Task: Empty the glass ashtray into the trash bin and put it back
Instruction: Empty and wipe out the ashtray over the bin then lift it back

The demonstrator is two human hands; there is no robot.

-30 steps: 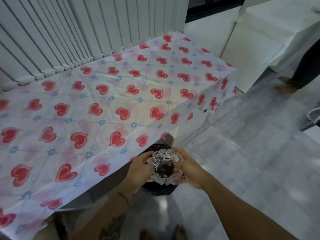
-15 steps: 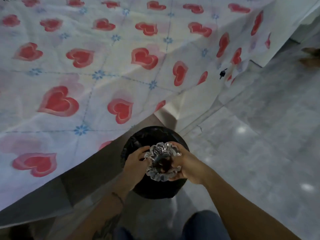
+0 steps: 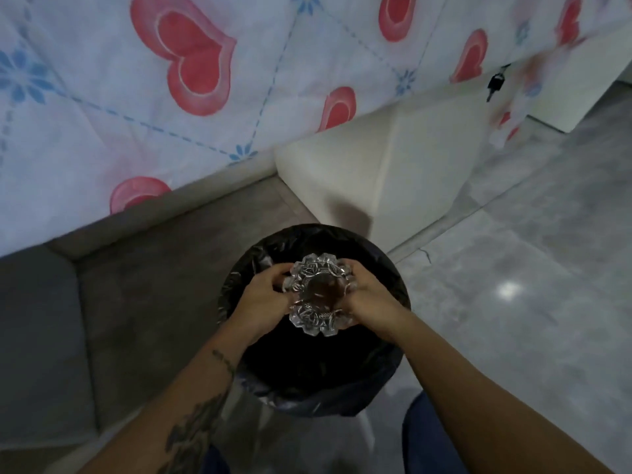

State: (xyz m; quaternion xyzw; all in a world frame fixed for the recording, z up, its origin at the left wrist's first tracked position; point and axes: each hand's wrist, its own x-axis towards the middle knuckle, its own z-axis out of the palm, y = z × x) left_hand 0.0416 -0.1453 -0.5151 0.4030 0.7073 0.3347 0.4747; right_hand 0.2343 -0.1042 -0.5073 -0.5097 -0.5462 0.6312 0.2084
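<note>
as before, both hands' grip (image 3: 265, 295) (image 3: 371, 299) clasps glass ashtray (image 3: 319, 295), now centred over trash bin (image 3: 239, 268).

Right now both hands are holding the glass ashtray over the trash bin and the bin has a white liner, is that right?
Not quite. The head view shows the liner is black, not white. The rest holds: the left hand and right hand grip the glass ashtray from either side, above the open trash bin.
</note>
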